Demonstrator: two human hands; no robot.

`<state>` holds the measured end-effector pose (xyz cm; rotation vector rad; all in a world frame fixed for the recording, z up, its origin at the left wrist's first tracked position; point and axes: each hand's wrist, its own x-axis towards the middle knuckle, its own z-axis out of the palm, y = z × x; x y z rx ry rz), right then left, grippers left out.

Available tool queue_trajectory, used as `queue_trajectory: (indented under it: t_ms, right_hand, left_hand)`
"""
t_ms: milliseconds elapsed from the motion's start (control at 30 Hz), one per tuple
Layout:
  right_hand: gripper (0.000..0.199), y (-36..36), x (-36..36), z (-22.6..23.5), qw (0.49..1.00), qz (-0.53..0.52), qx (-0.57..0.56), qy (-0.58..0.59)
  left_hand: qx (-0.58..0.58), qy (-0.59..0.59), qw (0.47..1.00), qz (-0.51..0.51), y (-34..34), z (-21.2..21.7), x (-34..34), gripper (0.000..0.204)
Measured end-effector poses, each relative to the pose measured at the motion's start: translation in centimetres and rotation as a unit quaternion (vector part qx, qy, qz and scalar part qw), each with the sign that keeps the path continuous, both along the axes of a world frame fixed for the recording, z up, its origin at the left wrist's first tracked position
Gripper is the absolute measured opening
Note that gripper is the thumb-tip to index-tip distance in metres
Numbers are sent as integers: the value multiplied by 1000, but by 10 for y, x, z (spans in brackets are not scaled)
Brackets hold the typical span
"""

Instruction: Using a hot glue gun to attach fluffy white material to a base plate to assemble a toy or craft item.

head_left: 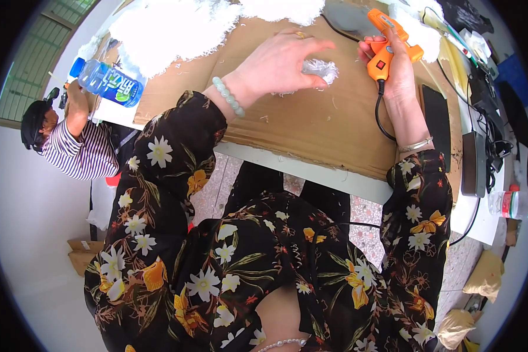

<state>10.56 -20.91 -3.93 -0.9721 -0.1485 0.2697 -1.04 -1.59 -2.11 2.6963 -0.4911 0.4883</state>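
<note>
My right hand (401,73) is wrapped round an orange hot glue gun (387,54), held above the cardboard with its nozzle end toward the far side. A black cord (383,120) runs from the bottom of the glue gun down past my wrist. To its left, my left hand (281,63) reaches over the cardboard with thumb and index finger spread apart. Just by that thumb lies a small tuft of white, shredded-looking fluff (324,70), partly hidden by the hand. Whether the thumb touches it, I cannot tell.
A brown cardboard sheet (246,117) covers the table. White fluff (176,35) is heaped at the far side. A blue-capped bottle (108,82) lies far left, near another person (79,144). A flat black object (436,123) and black cables (490,132) are at right.
</note>
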Motion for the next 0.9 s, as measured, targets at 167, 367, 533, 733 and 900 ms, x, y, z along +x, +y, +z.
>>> queue_trajectory:
  t_ms: [167, 367, 533, 733, 900]
  right_hand:
    - [29, 3, -2, 1, 1000, 2, -4, -5]
    - [29, 8, -6, 1, 1000, -1, -9, -14]
    - [29, 6, -8, 5, 1000, 16, -26, -4]
    - [29, 7, -6, 0, 999, 21, -35, -11]
    - [29, 9, -6, 2, 999, 27, -33, -19]
  left_hand:
    - [25, 3, 999, -35, -8, -11, 12, 57]
    - [28, 25, 998, -59, -7, -10, 13, 49]
    - [81, -76, 991, -71, -9, -17, 11, 47]
    - [-124, 56, 988, -66, -5, -9, 15, 39]
    - [-211, 41, 976, -38, 0, 5, 13, 32]
